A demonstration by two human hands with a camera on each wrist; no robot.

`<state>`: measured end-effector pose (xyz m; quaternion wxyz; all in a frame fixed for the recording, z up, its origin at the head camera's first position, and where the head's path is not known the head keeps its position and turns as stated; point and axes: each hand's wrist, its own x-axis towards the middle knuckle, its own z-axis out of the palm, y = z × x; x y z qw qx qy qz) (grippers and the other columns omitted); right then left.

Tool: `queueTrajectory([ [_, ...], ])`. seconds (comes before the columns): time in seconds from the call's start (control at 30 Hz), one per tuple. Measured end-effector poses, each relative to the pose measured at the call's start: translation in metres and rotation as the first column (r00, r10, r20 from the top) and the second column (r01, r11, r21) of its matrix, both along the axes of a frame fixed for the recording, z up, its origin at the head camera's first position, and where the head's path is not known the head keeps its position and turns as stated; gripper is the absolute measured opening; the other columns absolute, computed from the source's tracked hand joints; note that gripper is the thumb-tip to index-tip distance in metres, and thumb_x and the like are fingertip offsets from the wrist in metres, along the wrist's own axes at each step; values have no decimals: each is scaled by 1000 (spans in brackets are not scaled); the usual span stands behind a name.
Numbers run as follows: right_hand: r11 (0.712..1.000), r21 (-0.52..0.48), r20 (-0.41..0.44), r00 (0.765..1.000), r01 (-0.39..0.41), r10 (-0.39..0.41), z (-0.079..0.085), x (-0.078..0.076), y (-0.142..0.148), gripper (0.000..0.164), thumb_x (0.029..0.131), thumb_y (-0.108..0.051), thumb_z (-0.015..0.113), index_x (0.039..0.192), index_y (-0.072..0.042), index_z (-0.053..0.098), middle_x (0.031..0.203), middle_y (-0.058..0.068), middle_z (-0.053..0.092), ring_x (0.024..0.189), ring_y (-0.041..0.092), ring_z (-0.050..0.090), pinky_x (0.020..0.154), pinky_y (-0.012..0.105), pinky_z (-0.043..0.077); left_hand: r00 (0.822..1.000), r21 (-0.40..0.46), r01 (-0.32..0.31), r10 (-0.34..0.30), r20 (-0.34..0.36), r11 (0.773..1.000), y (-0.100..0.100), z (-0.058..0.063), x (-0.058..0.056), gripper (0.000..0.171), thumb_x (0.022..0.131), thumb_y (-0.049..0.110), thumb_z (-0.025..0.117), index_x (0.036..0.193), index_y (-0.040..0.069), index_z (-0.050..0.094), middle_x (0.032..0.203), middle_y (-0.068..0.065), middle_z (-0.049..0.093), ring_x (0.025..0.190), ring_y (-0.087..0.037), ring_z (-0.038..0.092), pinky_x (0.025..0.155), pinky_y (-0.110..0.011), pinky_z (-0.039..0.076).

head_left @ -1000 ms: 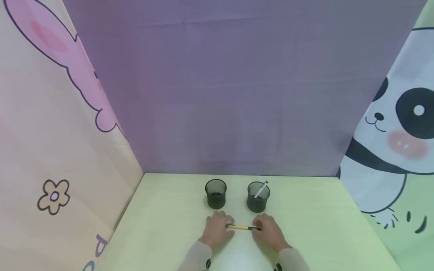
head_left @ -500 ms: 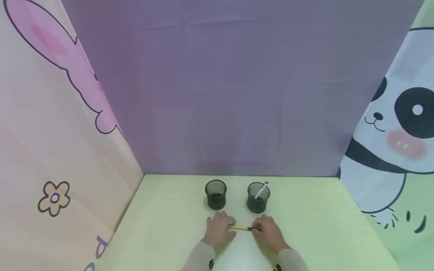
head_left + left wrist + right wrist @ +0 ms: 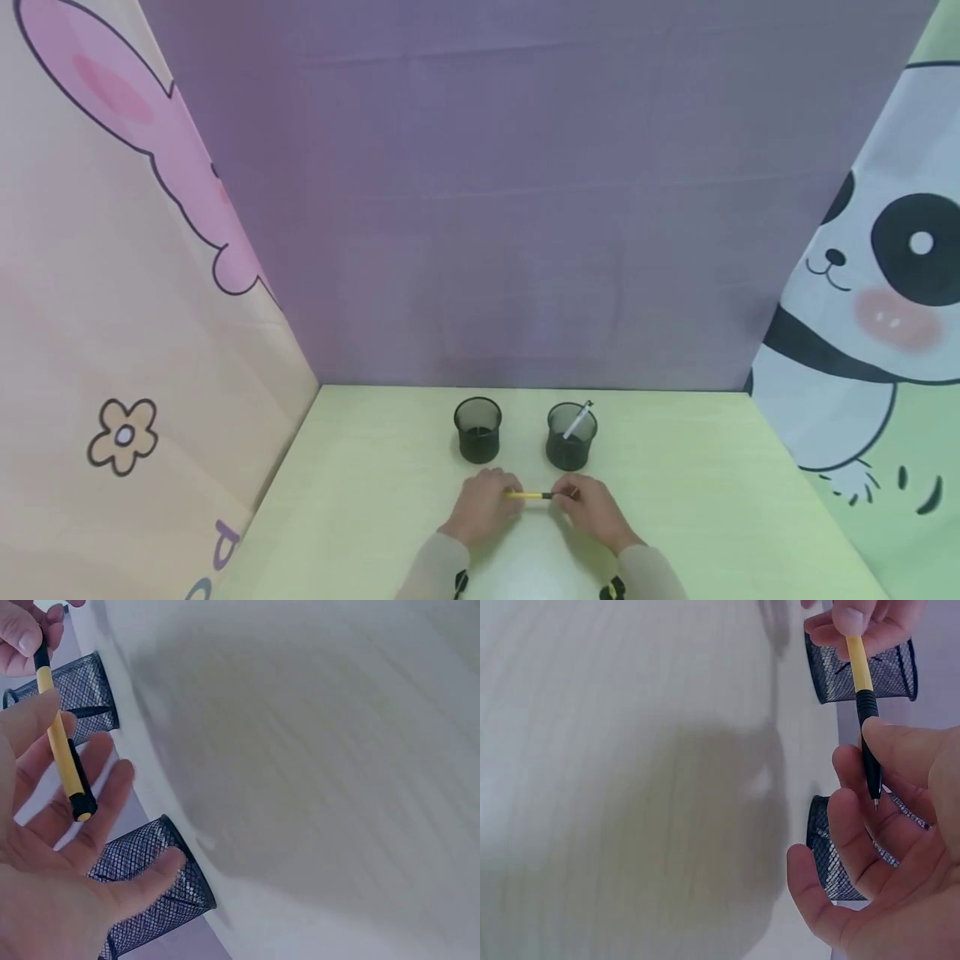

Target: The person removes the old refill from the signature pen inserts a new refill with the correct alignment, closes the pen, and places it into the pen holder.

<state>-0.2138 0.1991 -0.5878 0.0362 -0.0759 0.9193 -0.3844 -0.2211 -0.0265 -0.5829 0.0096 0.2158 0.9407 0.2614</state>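
A yellow ballpoint pen with a black grip (image 3: 531, 496) lies crosswise between both hands, close over the table. My left hand (image 3: 483, 504) pinches its barrel near the clip end between thumb and index finger. The black clip (image 3: 80, 774) shows in the left wrist view, with the remaining fingers spread behind it. At the black end, my right hand (image 3: 594, 510) pinches the grip. In the right wrist view the metal tip (image 3: 876, 803) points toward that palm, its other fingers loosely bent.
Two black mesh pen cups stand behind the hands: a left cup (image 3: 477, 446) and a right cup (image 3: 567, 454) with a white pen (image 3: 578, 419) leaning inside. The pale table (image 3: 360, 500) ends at a purple backdrop (image 3: 480, 208), with printed cloth on both sides.
The left thumb has closed onto the pen, where it stood apart before. Both hands and the pen have shifted slightly toward the cups. The cups and white pen have not moved.
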Motion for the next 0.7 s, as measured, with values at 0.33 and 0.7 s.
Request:
queueTrajectory([
  [0.33, 996, -82, 35, 999, 30, -27, 11, -2, -2, 5, 95, -15, 69, 98, -17, 72, 88, -4, 71, 80, 9, 60, 72, 26, 51, 997, 74, -22, 28, -78, 997, -4, 14, -2, 11, 95, 30, 70, 103, 25, 76, 98, 12, 73, 91, -6, 62, 91, -37, 51],
  [0.7, 981, -157, 155, 983, 119, -94, 17, -2, 2, 32, 106, -31, 53, 90, -10, 72, 73, 0, 66, 66, 17, 54, 58, 27, 44, 993, 118, -37, 49, -103, 992, -8, 20, -1, 13, 97, 32, 67, 104, 25, 76, 102, 12, 74, 92, -6, 61, 88, -34, 51],
])
